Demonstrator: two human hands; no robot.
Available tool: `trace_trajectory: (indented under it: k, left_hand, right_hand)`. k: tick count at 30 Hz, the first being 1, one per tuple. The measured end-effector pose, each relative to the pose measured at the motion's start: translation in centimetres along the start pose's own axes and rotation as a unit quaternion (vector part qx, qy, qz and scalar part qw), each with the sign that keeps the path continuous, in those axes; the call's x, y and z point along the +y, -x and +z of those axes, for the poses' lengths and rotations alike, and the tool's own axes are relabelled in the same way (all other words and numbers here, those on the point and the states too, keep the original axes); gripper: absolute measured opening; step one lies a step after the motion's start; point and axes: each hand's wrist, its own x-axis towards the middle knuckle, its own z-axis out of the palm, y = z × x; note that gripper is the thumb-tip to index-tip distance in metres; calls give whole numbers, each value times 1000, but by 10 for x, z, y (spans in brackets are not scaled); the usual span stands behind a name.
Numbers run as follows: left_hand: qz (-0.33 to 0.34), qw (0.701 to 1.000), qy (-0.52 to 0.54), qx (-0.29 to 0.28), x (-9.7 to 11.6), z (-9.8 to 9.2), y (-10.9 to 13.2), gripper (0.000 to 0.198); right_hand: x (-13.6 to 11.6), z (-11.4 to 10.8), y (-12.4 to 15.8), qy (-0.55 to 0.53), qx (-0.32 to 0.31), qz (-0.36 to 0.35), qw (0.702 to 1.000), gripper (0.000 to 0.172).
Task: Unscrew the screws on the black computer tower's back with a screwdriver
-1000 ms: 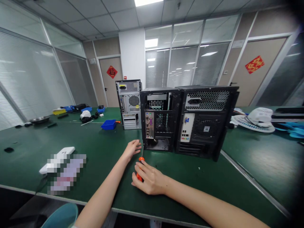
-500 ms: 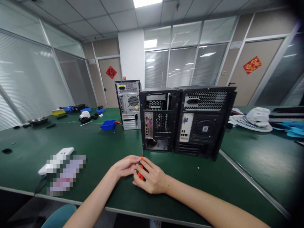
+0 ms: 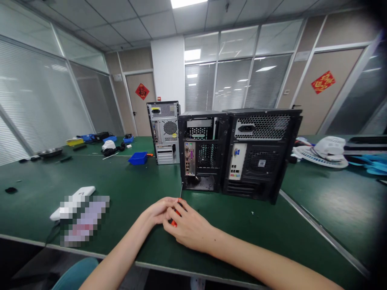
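Note:
My right hand (image 3: 191, 228) is closed around the red-orange and black handle of a screwdriver (image 3: 174, 223). My left hand (image 3: 157, 211) pinches the front of the same screwdriver, near where the handle meets the shaft. The thin shaft points away from me, and its tip meets the lower left corner of the middle black computer case (image 3: 203, 161). That case stands upright with its back panel and ports facing me. Whether the tip sits in a screw is too small to tell.
A second black computer case (image 3: 260, 157) stands close against its right side, and a grey computer case (image 3: 165, 133) is behind to the left. A blue tray (image 3: 138, 158) lies left of them. A white power strip-like object (image 3: 86, 195) is at the left; a white fan (image 3: 328, 151) lies far right.
My right hand has shifted slightly left and rotated with the handle, which now slants more to the left. My left hand and the cases stay nearly in place.

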Motion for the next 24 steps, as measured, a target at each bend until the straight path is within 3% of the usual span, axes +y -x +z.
trace_trajectory:
  k: [3, 12, 24]
  left_hand:
    - [17, 1000, 6, 0, 0, 1, 0, 20]
    - [20, 999, 27, -5, -4, 9, -2, 20]
    - [14, 999, 21, 30, -4, 7, -7, 19]
  right_hand:
    - [-3, -13, -1, -38, -66, 4, 997, 20]
    - [15, -35, 0, -90, -132, -51, 986, 4]
    - [17, -32, -2, -22, -76, -59, 995, 12]
